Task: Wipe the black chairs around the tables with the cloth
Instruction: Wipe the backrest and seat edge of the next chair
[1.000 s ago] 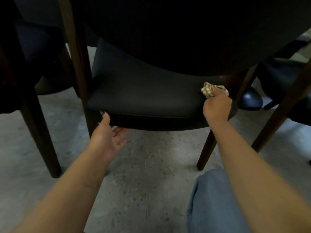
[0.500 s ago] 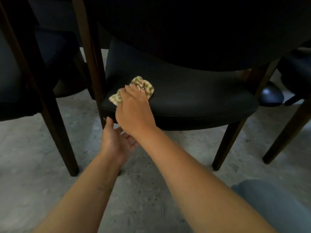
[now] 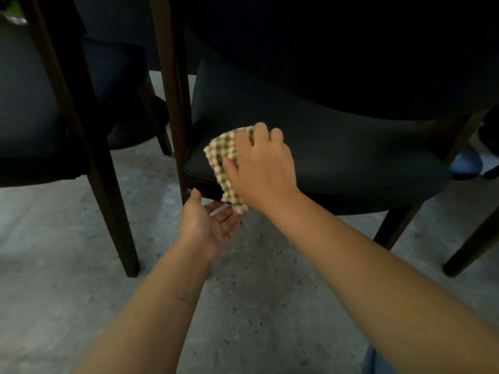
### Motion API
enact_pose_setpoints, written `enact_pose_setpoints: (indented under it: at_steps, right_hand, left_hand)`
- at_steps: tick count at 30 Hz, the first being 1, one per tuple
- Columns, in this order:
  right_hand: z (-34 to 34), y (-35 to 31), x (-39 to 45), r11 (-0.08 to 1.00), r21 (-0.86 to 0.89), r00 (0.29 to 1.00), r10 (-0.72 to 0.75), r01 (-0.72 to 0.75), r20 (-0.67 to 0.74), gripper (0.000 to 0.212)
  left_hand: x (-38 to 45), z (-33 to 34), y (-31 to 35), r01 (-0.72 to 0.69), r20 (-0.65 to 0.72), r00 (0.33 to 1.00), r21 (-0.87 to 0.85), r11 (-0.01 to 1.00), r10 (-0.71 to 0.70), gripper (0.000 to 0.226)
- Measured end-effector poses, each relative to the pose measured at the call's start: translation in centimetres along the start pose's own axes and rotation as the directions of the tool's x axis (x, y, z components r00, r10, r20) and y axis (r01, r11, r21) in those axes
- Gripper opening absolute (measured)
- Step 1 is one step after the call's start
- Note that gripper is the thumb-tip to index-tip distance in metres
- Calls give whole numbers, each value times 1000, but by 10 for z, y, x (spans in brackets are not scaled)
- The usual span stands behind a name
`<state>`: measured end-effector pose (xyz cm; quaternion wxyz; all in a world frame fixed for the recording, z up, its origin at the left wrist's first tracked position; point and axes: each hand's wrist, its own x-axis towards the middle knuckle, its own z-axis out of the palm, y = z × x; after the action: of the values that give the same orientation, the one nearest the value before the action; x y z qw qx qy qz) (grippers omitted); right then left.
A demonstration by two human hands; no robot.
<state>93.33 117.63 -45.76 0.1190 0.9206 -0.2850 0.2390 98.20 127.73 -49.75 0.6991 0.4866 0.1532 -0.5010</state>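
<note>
Cloth (image 3: pixel 225 163), checked, lies on the black chair seat (image 3: pixel 337 160) at its front left edge, gripped under my right hand (image 3: pixel 260 168). My left hand (image 3: pixel 208 222) waits below, palm up, fingers relaxed, possibly touching the seat's underside.

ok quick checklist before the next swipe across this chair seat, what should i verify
1. Cloth in right hand: ok, the fingers press and grip it on the seat.
2. Cloth flat on the seat: not ok, its lower end hangs over the front edge.
3. Left hand out of the way: ok, open, palm up under the front edge, below the hanging cloth.
4. Path to the right along the seat: ok, nothing lies on it.
5. Back of the seat reachable: cannot tell, a dark table top overhangs and shades it.
6. Seat clean: cannot tell, too dark.
</note>
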Motion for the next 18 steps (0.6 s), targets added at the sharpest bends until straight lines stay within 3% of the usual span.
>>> enact_pose_setpoints:
  at_steps: [4, 7, 12, 16, 18]
  right_hand:
    - [0, 2, 20, 992, 21, 977, -130, 128, 168, 32]
    - [-5, 8, 32, 984, 45, 955, -179, 174, 237, 40]
    - [-6, -22, 53, 988, 154, 993, -25, 7, 114, 33]
    - [7, -43, 33, 993, 4, 986, -114, 114, 120, 45]
    - [11, -36, 38, 993, 14, 985, -121, 120, 121, 41]
  left_hand:
    - [-2, 5, 2, -5, -33, 999, 20, 1000, 6, 66]
    - [1, 4, 5, -10, -5, 1000, 44, 999, 10, 70]
    - [6, 4, 6, -79, 13, 997, 105, 991, 78, 73]
    - [7, 5, 5, -119, -20, 992, 132, 984, 123, 67]
    - [8, 4, 5, -110, -17, 993, 137, 984, 113, 72]
